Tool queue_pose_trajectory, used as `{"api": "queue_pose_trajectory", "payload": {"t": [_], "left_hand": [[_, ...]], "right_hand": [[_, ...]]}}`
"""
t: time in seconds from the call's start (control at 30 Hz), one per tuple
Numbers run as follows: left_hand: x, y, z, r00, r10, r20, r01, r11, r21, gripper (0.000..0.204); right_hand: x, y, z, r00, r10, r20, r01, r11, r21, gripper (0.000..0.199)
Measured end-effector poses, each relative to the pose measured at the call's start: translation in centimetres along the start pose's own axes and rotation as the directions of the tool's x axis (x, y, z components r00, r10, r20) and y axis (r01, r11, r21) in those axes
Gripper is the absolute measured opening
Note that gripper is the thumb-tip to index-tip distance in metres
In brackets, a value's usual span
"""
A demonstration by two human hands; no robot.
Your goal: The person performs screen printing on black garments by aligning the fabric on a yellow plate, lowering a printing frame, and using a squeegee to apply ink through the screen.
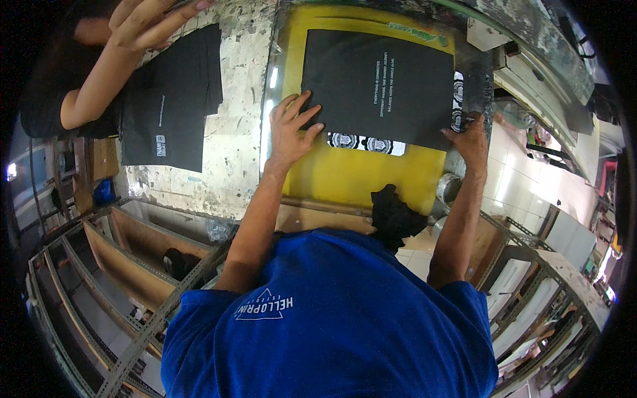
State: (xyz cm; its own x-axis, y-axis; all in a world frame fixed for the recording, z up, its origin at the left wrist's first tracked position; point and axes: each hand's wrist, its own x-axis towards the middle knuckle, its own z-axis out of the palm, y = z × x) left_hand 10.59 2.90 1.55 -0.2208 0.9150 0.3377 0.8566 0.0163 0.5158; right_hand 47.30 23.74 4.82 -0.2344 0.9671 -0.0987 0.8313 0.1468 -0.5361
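Note:
A black fabric panel point(378, 86) with small pale lettering lies on a yellow board point(371, 174) in front of me. My left hand point(294, 129) rests at the panel's left edge, its fingers spread apart and touching the cloth. At the lower right corner, my right hand point(468, 140) has its thumb on the cloth and its other fingers curled in; their tips are partly hidden. White strips with black round emblems show beyond the cloth: a lower strip point(366, 144) under its near edge and a side strip point(457, 99) along its right edge.
Another black fabric piece point(174, 106) lies on the paint-spotted table at left, with a co-worker's arm point(99, 86) over it. A crumpled black cloth point(397, 213) hangs at the board's near edge. A round can point(449, 187) stands at right. Metal-framed racks point(133, 265) flank me.

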Motion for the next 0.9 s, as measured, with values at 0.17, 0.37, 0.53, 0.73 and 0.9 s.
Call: {"api": "queue_pose_trajectory", "payload": {"t": [0.17,0.37,0.53,0.73,0.9], "left_hand": [[-0.3,-0.4,0.3,1.0,-0.026,0.004,0.026,1.0,0.001,0.038],[0.0,-0.2,0.1,0.999,-0.031,0.033,0.03,0.999,0.029,0.036],[0.0,0.0,0.1,0.999,-0.023,0.034,0.023,1.0,0.022,0.036],[0.1,0.0,0.1,0.998,-0.036,0.053,0.034,0.998,0.047,0.035],[0.0,-0.1,0.1,0.998,-0.031,0.046,0.029,0.999,0.046,0.035]], "right_hand": [[0.0,-0.3,-0.2,0.999,0.053,0.003,-0.053,0.999,-0.009,0.084],[0.2,1.0,0.4,0.999,0.044,-0.002,-0.044,0.999,0.016,0.085],[0.4,0.3,0.0,0.998,0.062,0.0,-0.062,0.997,-0.052,0.084],[0.1,-0.6,-0.5,0.999,0.037,-0.002,-0.037,0.999,0.003,0.081],[0.0,0.2,-0.1,1.0,0.02,-0.011,-0.019,0.998,0.054,0.079]]}}
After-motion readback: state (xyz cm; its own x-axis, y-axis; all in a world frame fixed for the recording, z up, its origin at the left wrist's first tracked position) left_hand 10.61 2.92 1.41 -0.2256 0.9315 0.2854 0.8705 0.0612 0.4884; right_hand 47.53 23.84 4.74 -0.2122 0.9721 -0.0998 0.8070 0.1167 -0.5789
